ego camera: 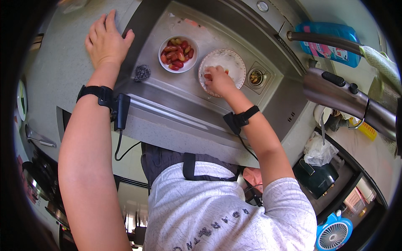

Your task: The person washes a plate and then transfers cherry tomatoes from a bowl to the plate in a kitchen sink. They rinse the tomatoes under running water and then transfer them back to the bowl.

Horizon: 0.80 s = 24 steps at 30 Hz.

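Note:
My left hand rests palm down on the grey countertop at the left of the sink, fingers apart and holding nothing. Inside the stainless steel sink, my right hand reaches into a white patterned bowl with a reddish rim. A red grape shows between its thumb and fingers. Another grape peeks out beside the knuckles; the hand hides part of the bowl. To the left stands a white bowl of long red and yellow-green grapes.
A dark scouring ball lies near the sink's left wall. The drain basket holds scraps. At the right, a metal faucet juts over the edge, with a blue detergent bottle behind. Cables hang from both wrist straps.

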Each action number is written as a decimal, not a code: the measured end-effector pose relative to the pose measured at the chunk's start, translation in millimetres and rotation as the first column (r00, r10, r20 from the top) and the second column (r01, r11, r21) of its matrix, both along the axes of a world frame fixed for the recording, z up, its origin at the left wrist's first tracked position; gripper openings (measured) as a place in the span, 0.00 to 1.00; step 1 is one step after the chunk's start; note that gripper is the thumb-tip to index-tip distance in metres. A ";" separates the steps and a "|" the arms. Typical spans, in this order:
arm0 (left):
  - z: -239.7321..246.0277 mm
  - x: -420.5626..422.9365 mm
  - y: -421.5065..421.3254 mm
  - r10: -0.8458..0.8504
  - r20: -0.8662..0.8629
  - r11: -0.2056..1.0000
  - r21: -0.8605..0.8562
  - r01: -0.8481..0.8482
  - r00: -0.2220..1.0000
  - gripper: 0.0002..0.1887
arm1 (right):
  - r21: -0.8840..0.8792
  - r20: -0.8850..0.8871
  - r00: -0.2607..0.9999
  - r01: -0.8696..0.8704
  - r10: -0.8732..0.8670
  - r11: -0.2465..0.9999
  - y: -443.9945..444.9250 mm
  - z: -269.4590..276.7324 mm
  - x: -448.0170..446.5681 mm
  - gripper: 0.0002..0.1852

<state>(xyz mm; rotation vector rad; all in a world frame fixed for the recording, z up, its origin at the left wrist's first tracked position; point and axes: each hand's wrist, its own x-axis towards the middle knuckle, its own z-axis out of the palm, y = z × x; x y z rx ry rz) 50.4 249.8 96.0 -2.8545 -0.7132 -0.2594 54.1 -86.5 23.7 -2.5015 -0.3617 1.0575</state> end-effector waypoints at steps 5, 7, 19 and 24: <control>-0.5 -0.4 1.4 -0.018 0.027 1.000 -0.016 0.018 0.999 0.37 | 0.141 0.481 0.875 -0.143 0.058 0.980 36.0 26.6 24.7 0.14; 0.1 0.3 0.1 -0.017 0.025 1.000 -0.007 0.018 1.000 0.37 | 0.133 0.661 0.744 -0.252 0.104 0.959 52.3 19.7 35.1 0.12; 1.9 0.7 -2.4 -0.015 0.024 1.000 -0.024 0.015 1.000 0.36 | -0.387 0.752 0.371 -0.420 0.544 0.821 90.5 -16.1 57.9 0.12; -0.4 0.1 -0.6 -0.010 0.045 1.000 -0.028 0.011 0.999 0.36 | -0.357 0.757 0.410 -0.394 0.509 0.847 87.7 -25.8 57.5 0.15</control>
